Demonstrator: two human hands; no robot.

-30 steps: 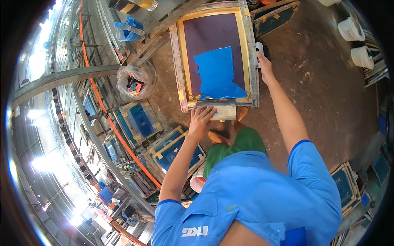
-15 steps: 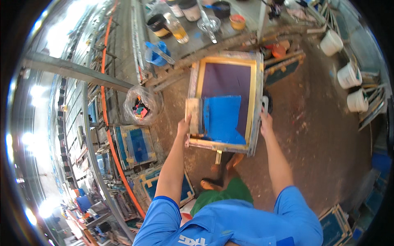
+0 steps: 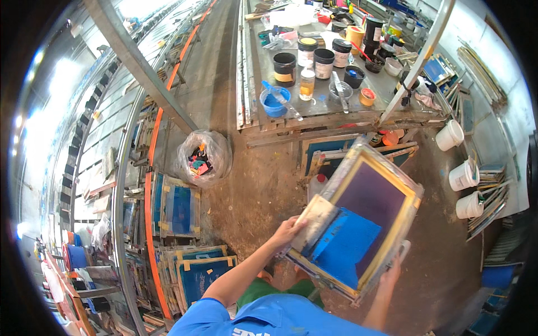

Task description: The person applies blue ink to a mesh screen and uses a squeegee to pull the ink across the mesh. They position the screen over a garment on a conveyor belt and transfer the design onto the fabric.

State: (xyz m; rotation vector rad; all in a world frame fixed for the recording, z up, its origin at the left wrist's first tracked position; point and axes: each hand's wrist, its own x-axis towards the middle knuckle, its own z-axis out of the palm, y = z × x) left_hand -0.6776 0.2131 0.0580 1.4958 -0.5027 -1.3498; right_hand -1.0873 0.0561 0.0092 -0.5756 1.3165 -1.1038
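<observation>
The left hand [image 3: 290, 228] gripped a wooden squeegee [image 3: 315, 217] against the left rail of a screen-printing frame [image 3: 413, 201]. The frame was tilted between both hands, blue ink [image 3: 352, 236] lying on its purple mesh [image 3: 372, 193]; a steeper tilt could have made it run. The right hand [image 3: 390, 273] gripped the right rail; slackening there could have dropped everything.

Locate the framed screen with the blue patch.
Head view, right of lower centre: the framed screen sits slanted between the left hand and the right hand, below the jar-laden table in the picture.
</observation>
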